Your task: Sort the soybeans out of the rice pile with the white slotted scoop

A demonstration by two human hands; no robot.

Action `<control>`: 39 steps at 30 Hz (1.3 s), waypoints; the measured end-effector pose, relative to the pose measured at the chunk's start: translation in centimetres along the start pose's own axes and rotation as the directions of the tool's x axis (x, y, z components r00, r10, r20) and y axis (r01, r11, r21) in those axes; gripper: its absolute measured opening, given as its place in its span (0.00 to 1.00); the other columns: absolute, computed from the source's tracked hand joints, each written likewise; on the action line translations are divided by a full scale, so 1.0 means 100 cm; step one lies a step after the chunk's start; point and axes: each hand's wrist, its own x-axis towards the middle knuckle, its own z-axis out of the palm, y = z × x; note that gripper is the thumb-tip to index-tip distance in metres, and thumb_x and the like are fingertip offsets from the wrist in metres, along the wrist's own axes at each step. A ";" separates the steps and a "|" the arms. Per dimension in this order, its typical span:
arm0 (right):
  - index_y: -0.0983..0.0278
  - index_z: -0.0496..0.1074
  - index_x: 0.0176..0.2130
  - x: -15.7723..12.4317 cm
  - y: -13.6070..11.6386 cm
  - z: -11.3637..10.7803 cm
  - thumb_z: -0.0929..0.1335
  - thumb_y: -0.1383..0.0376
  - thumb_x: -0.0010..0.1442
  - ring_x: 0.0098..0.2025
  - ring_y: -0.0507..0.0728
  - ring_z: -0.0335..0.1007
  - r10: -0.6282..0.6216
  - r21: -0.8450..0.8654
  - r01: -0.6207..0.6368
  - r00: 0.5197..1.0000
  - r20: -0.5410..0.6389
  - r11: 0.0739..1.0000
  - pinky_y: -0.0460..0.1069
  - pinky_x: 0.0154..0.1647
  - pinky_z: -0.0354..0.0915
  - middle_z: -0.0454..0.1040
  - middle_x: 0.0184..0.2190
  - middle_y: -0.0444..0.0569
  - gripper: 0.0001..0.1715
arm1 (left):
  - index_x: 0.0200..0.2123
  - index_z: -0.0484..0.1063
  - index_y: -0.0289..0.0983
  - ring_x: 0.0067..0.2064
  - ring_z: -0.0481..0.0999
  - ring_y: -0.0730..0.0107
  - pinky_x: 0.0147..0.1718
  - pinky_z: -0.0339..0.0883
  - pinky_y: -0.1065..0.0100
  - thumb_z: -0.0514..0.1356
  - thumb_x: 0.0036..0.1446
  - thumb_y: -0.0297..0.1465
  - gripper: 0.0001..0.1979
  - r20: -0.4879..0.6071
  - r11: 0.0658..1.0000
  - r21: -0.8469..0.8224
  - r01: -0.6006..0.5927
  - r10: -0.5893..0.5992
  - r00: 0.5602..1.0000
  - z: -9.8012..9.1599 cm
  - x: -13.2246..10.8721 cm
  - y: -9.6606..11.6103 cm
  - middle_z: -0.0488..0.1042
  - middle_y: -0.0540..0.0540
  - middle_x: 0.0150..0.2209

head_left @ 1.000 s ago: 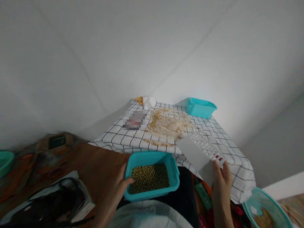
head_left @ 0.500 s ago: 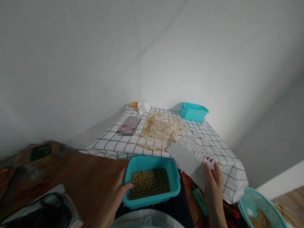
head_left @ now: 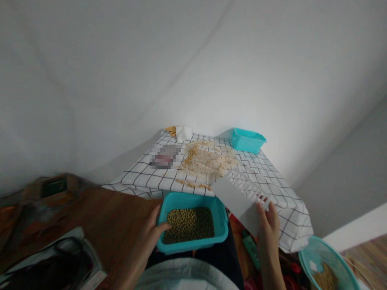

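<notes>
A teal tub full of green and yellowish beans rests in front of me on my lap. My left hand grips its left rim, thumb inside over the beans. My right hand is closed on a white plastic scraper with a slotted edge, held just right of the tub and tilted toward it. Beyond lies a table with a white checked cloth, and on it a spread pile of pale grains and yellow beans.
A second teal tub stands at the table's far right corner. A blurred packet and a white cloth lie at the back. A teal round bowl with grain sits low right. Brown wooden surface and dark clutter lie left.
The view swung about, and my right hand with the scraper drifted slightly left, closer to the tub. The left hand kept its hold on the tub's rim.
</notes>
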 end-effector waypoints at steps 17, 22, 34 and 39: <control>0.62 0.77 0.49 0.000 -0.003 0.008 0.76 0.49 0.57 0.36 0.58 0.74 -0.059 -0.055 0.057 0.998 -0.033 0.997 0.50 0.36 0.68 0.80 0.37 0.48 0.27 | 0.71 0.59 0.39 0.30 0.75 0.66 0.32 0.70 0.68 0.61 0.51 0.31 0.43 -0.017 1.000 -0.024 -0.013 0.012 1.000 -0.004 -0.011 0.017 0.81 0.42 0.50; 0.61 0.77 0.48 -0.004 -0.006 0.010 0.75 0.50 0.58 0.34 0.56 0.71 -0.071 -0.055 0.070 0.997 -0.020 0.996 0.48 0.36 0.66 0.78 0.34 0.44 0.23 | 0.71 0.62 0.39 0.41 0.81 0.60 0.36 0.74 0.68 0.61 0.52 0.31 0.41 -0.041 0.999 -0.008 -0.032 0.032 0.999 -0.006 -0.012 0.018 0.82 0.42 0.51; 0.61 0.75 0.49 0.002 0.006 0.012 0.74 0.48 0.60 0.35 0.57 0.74 -0.083 -0.052 0.083 0.997 -0.003 0.995 0.49 0.34 0.67 0.80 0.37 0.47 0.25 | 0.71 0.62 0.38 0.41 0.83 0.60 0.36 0.76 0.68 0.61 0.53 0.30 0.40 -0.074 1.000 0.012 0.000 0.001 0.997 -0.002 -0.017 0.025 0.84 0.42 0.48; 0.60 0.76 0.47 0.006 0.010 0.015 0.74 0.49 0.59 0.43 0.61 0.77 -0.114 -0.058 0.115 0.993 0.012 0.992 0.52 0.43 0.69 0.82 0.43 0.50 0.23 | 0.69 0.65 0.38 0.39 0.82 0.61 0.33 0.73 0.70 0.61 0.53 0.29 0.38 -0.084 1.000 0.009 -0.004 0.005 0.996 -0.002 -0.018 0.027 0.84 0.42 0.44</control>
